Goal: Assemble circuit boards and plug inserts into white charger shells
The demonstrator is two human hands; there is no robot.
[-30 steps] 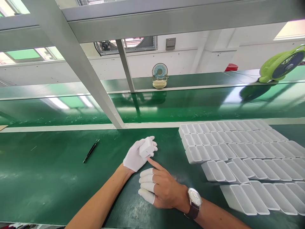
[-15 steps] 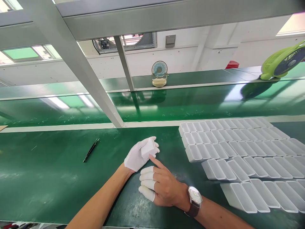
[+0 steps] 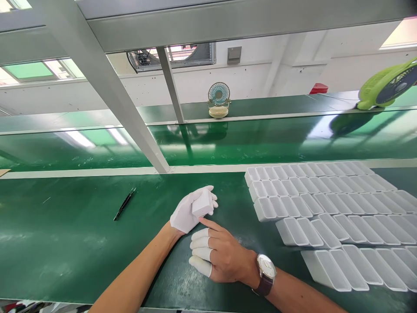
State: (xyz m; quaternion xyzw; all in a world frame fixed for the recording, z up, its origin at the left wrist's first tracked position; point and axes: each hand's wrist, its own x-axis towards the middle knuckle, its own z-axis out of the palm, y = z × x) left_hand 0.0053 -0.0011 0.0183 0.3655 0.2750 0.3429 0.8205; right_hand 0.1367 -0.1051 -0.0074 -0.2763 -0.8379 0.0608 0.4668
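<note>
White wall [image 3: 250, 82] closes off the back of the head view, behind a shelf [image 3: 276, 103] bearing a small fan [image 3: 219, 94] and a bigger green fan [image 3: 384, 84]. A slanting post [image 3: 120, 100] meets the pale strip [image 3: 211, 169] along the far edge of the green table [image 3: 65, 248]; its near edge shows at the lower left, with assorted items below it.

Palm up, the left hand [image 3: 185, 216] carries a small white box [image 3: 202, 202], its gloved fingers curled about it, well inside both table edges. Just below, the right hand [image 3: 224, 256] has its fingers released and loosely bent, white covers on all but the bare index finger [image 3: 211, 224]. That one points at the box's lower corner; whether it touches cannot be told. A watch [image 3: 266, 267] circles the right wrist.

To the left, a wide stretch of green separates a slanting black pen [image 3: 124, 204] from the gloved hand. To the right, a narrower gap leads to rows of white trays [image 3: 325, 204], which reach back nearly to the strip and run out at the picture's right edge.
</note>
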